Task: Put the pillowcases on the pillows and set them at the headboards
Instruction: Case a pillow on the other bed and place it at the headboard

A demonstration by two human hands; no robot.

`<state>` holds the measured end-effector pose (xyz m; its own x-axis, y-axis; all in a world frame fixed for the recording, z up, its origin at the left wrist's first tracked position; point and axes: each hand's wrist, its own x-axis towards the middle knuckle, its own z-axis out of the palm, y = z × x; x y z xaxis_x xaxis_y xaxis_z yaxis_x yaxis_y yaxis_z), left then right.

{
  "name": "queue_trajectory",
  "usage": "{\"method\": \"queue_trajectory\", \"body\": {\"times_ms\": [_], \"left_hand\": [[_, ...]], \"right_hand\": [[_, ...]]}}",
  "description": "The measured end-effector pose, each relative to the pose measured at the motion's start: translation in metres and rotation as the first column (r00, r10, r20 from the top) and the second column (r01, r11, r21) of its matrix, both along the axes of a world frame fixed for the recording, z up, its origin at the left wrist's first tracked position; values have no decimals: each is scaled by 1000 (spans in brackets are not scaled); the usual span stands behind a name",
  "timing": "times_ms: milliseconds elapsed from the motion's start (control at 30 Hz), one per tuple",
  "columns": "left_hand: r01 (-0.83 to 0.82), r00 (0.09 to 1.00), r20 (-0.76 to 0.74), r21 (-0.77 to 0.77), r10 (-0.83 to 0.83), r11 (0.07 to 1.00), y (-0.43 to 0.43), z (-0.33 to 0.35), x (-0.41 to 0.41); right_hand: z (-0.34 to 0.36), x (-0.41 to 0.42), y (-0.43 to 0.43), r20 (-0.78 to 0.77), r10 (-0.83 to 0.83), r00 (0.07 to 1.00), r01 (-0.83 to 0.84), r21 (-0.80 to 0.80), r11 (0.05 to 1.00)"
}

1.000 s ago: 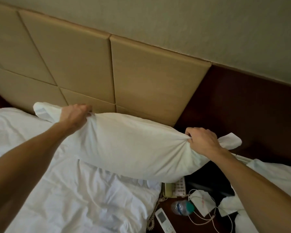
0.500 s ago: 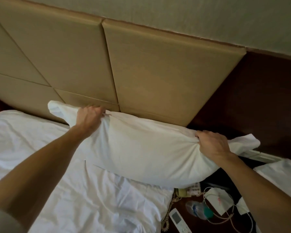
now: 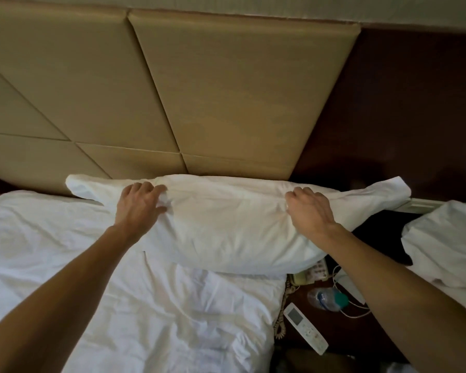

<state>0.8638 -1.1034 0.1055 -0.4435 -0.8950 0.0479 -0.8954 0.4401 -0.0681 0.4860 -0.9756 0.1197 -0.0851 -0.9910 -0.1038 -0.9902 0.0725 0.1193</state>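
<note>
pillow (image 3: 226, 232): long axis left-right along headboard (image 3: 226, 90) | left hand (image 3: 140, 203), right hand (image 3: 310, 211): grip bunching its fabric

There is only one view, from a wide-angle camera worn on the person's head. It looks forward and down along the bed (image 3: 119, 305) toward its head edge and faces the padded headboard (image 3: 226, 103), which fills the upper half of the frame. The camera is near — the left hand (image 3: 143, 203) and the right hand (image 3: 311, 214) reach the pillow (image 3: 226, 227) at that edge, both arms entering from the bottom corners. Past the bed's right edge it takes in the bedside table (image 3: 345, 337).
</note>
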Motion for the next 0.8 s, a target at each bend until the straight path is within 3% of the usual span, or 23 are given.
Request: {"method": "queue_trajectory", "body": {"times_ms": [200,500,800], "left_hand": [[69,993,106,-99,-59,993,5,15,3],[44,999,21,-109,-42,993,49,35,2],[-3,1000,3,-223,4,975,51,87,17]], "right_hand": [[9,-5,16,-19,40,999,-42,-72,997],[32,-20,48,-181,-23,983,44,115,992],[104,-29,66,-79,1,997,-10,-117,993]]}}
